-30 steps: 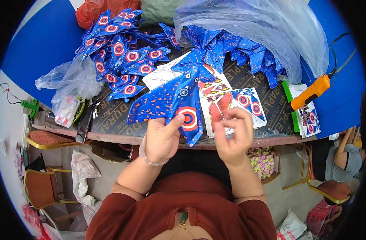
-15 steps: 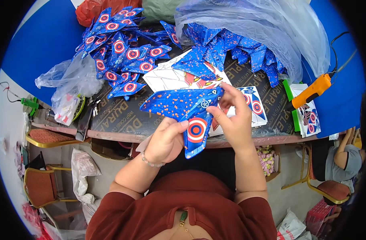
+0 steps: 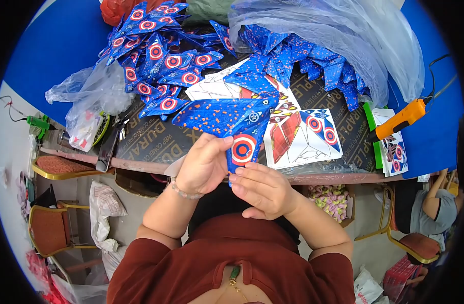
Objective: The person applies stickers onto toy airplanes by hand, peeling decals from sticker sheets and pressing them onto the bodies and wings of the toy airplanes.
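Observation:
A blue wing-shaped piece with orange speckles has a second, narrower wing bearing a red-and-white target sticker. My left hand pinches it near the fold, thumb on top beside the target; the other fingers are partly hidden underneath. Against the narrow wing's lower tip rest the stretched fingertips of my right hand, its thumb apart and lower down. Beyond the piece lie printed sticker sheets with targets and red shapes, some stickers peeled away.
Similar target-marked pieces are heaped at the back left of the dark table. Speckled pieces lie under a clear plastic bag. An orange-handled tool with a cord rests at right by a green-edged stack. Another person sits far right.
My right hand has left the piece's upper right end and come down to the narrow wing's lower tip. The piece has shifted slightly left and up, exposing more of the sticker sheets.

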